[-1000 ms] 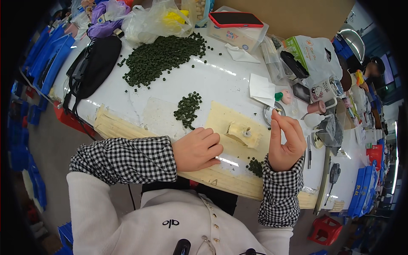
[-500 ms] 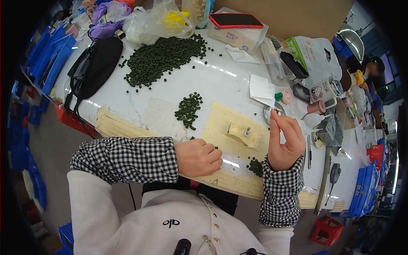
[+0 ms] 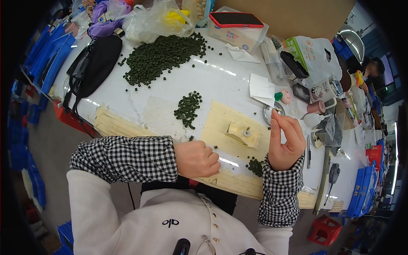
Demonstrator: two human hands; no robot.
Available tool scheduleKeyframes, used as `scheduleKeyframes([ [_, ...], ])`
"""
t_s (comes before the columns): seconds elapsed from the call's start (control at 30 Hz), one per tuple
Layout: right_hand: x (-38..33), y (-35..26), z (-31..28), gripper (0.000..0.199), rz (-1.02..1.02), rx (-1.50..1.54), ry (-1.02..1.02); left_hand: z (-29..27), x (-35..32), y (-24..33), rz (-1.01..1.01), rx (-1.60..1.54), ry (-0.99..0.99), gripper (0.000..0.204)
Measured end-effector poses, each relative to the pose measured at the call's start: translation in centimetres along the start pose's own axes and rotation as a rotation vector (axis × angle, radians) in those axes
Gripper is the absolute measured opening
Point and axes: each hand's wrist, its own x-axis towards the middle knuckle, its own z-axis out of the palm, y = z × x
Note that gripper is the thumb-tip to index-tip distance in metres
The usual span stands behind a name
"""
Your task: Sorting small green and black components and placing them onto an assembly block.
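My left hand [image 3: 197, 159] rests at the table's near edge with its fingers curled in; whatever may be inside is hidden. Farther right, my right hand [image 3: 287, 142] is raised with thumb and forefinger pinched together, too small a gap to make out what is between them. Its fingertips are in front of a small round dish [image 3: 267, 115]. Between the hands, a pale yellow sheet [image 3: 216, 127] carries a cream-coloured block [image 3: 240, 136] with a short grey peg standing up. A small heap of dark green pellets [image 3: 255, 167] lies beside my right wrist, and another pellet pile [image 3: 187, 109] lies beyond my left hand.
A large dark green pellet heap [image 3: 163, 59] spreads at the back, near plastic bags [image 3: 155, 23] and a black pouch [image 3: 102, 63]. A red-edged phone [image 3: 236, 20] lies on a clear box. Folded white paper [image 3: 261, 89] and a pink spool [image 3: 315, 107] sit to the right.
My left hand has shifted very slightly to the left, baring a loose pellet near its fingers. The right hand keeps its pinch in almost the same place.
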Motion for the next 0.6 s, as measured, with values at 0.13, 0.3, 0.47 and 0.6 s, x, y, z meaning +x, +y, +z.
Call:
scheduleKeyframes([
  [0.13, 0.0, 0.0, 0.0, 0.025, 0.008, 0.007, -0.001, -0.3, -0.3, 0.1, 0.004, 0.008, 0.017, 0.033],
  [0.3, 0.0, 0.1, -0.1, 0.025, 0.007, 0.003, 0.007, -2.9, -1.0, -2.6, -0.18, -0.001, 0.14, 0.028],
  [0.47, -0.2, 0.1, -0.1, 0.025, 0.012, -0.001, 0.005, -5.4, -4.9, -9.8, -0.618, 0.12, 0.33, 0.023],
  [0.6, 0.0, -0.1, 0.1, 0.025, 0.019, 0.02, 0.012, -5.1, -8.8, -14.3, -0.833, 0.396, 0.279, 0.023],
])
